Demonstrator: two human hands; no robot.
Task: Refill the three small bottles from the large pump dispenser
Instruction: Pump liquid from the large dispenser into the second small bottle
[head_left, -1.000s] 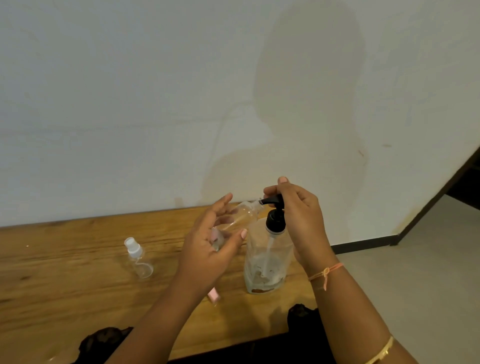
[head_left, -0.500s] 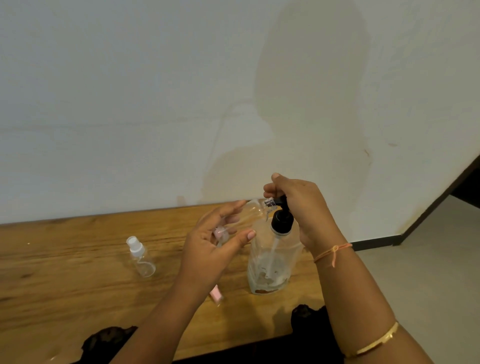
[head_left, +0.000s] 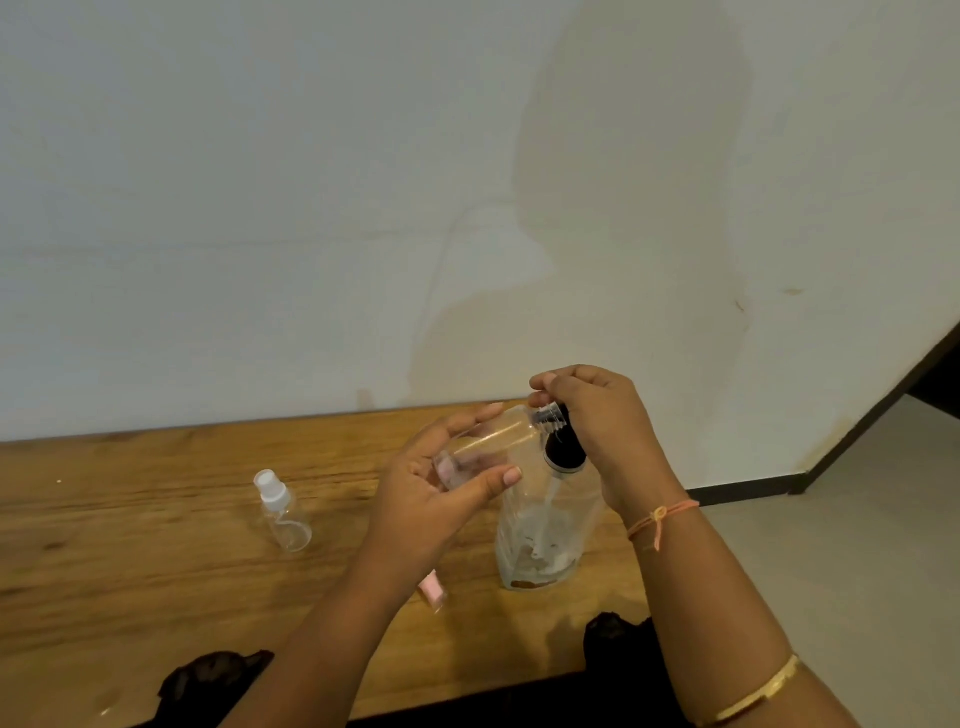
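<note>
The large pump dispenser (head_left: 545, 535) stood near the right end of the wooden surface (head_left: 130, 545), set back from its front edge. The right hand (head_left: 608, 426) curled over its black pump head, gripping it. Just left of the dispenser, the left hand (head_left: 431, 509) held a small clear bottle (head_left: 493, 441) tilted, neck at the nozzle. Well left stood a white-capped spray bottle (head_left: 283, 512), open wood around it. A pink item (head_left: 432, 592) lay near the dispenser's base, partly hidden.
</note>
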